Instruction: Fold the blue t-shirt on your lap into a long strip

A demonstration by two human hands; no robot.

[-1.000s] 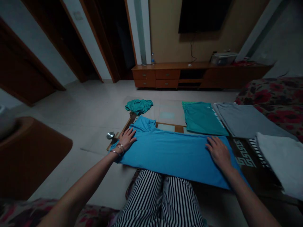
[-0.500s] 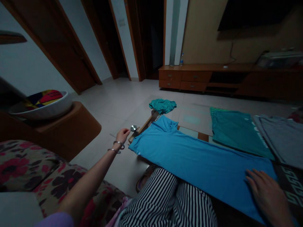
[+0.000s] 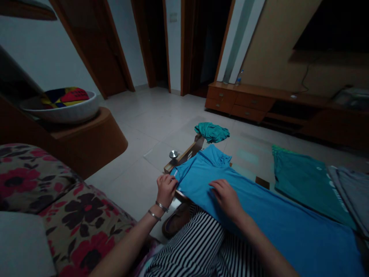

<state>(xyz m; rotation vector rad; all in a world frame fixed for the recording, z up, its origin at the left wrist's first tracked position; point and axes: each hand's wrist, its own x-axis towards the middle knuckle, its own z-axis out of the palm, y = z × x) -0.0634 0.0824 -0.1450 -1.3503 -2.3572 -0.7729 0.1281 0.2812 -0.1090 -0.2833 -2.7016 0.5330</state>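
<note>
A bright blue shirt [image 3: 259,211] lies folded lengthwise across a low glass-topped table [image 3: 248,154] in front of my knees. My left hand [image 3: 166,189], with bangles on the wrist, is closed in a pinch on the shirt's near left corner. My right hand [image 3: 226,196] rests flat on the shirt a little to the right of that corner, fingers stretched out. My striped trousers [image 3: 196,246] show below the shirt.
A crumpled teal garment [image 3: 212,132] sits at the table's far left end. A teal shirt [image 3: 305,181] and a grey one [image 3: 351,184] lie flat to the right. A floral sofa [image 3: 52,207], a bowl on a wooden stand [image 3: 65,105] and a wooden cabinet [image 3: 259,102] surround the table.
The view has swung left. My left hand came back from beside the table and pinched the shirt's left corner. My right hand slid left along the shirt toward that end.
</note>
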